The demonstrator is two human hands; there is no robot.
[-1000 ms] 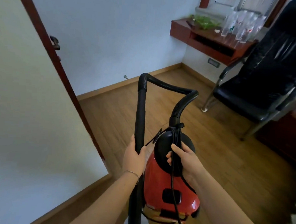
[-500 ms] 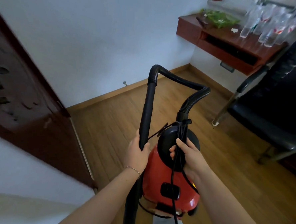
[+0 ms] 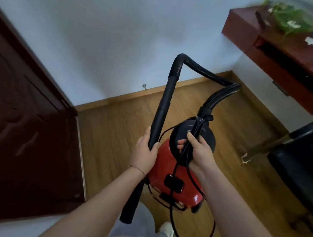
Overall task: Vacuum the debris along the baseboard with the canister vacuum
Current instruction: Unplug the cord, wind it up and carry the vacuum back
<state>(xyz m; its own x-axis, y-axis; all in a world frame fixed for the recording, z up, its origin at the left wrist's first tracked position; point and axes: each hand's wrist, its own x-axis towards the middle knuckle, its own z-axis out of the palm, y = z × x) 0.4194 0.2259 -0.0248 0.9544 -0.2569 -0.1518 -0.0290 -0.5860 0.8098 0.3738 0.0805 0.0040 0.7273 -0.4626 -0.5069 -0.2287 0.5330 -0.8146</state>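
A red canister vacuum [image 3: 177,176] with a black round top hangs in the air in front of me. My right hand [image 3: 197,153] grips its black top together with the black power cord [image 3: 172,198], which loops down below it. My left hand [image 3: 146,152] is wrapped around the black rigid wand [image 3: 161,115]. The ribbed hose [image 3: 207,74] arches from the wand's upper end over to the vacuum's top. A wooden baseboard [image 3: 153,91] runs along the white wall ahead. No debris is visible from here.
A dark brown door [image 3: 28,129] stands open on the left, its edge close to the wand. A red-brown wall shelf [image 3: 266,51] with greenery is at the upper right. A black chair [image 3: 299,163] fills the right side. A doorstop [image 3: 144,86] sticks out above the baseboard.
I have walked forward through the doorway; the wall, door and baseboard are nearer and the view tilts further down. Both hands keep the same hold on the wand and vacuum.
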